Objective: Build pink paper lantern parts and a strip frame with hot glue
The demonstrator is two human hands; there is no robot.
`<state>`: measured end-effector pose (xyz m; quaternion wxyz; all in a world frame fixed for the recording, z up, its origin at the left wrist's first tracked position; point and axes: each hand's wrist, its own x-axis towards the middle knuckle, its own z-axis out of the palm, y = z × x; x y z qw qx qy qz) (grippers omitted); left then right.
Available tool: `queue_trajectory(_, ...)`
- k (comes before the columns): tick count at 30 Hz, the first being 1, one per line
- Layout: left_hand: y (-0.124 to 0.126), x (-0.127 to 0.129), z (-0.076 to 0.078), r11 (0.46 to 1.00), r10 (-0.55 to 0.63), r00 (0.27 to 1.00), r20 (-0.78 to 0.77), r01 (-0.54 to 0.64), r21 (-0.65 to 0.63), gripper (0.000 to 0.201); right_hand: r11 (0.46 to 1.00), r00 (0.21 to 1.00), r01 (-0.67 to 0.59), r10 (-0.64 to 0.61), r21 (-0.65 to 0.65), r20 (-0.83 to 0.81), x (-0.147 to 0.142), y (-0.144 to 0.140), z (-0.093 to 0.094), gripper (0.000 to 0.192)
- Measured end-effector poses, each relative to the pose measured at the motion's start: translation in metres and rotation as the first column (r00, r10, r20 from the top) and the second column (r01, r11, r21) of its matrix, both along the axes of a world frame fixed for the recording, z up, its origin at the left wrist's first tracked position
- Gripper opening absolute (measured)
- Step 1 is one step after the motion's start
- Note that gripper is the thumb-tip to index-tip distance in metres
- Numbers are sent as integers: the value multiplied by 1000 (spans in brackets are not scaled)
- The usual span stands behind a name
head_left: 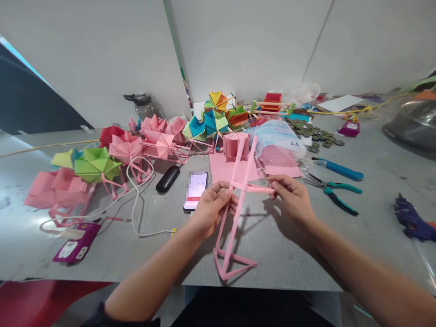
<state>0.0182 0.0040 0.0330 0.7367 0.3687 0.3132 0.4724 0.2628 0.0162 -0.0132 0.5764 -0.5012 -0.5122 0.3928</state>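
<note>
In front of me is a pink frame (237, 210) made of thin rolled-paper sticks, with two long sticks side by side and a triangle at its lower end. My left hand (215, 206) is closed around one long stick near the middle, thumb and fingers pinching it. A short pair of pink sticks (258, 189) juts out to the right from the frame's middle. Its tip is pinched by my right hand (291, 196). Just beyond the frame, a folded pink paper piece (235, 144) stands on pink sheets (223, 169).
Folded pink paper models (126, 147) and a green one (97, 164) line the left. A phone (195, 190), black case (168, 179) and white cable (136, 209) lie near my left hand. Rightward are pliers (335, 188), a blue cutter (340, 169), coins (316, 134) and a glue gun (413, 220).
</note>
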Motion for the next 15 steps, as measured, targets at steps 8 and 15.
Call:
queue_trajectory(8, -12, -3, 8, 933, 253, 966, -59, -227, 278, 58, 971, 992, -125, 116, 202, 53, -18, -29, 4, 28)
queue_trajectory(15, -29, 1, 37, 823, 436, 891, -129, -337, 456, 60, 832, 964, -184, 49, 523, 261, -41, -48, 39, 32)
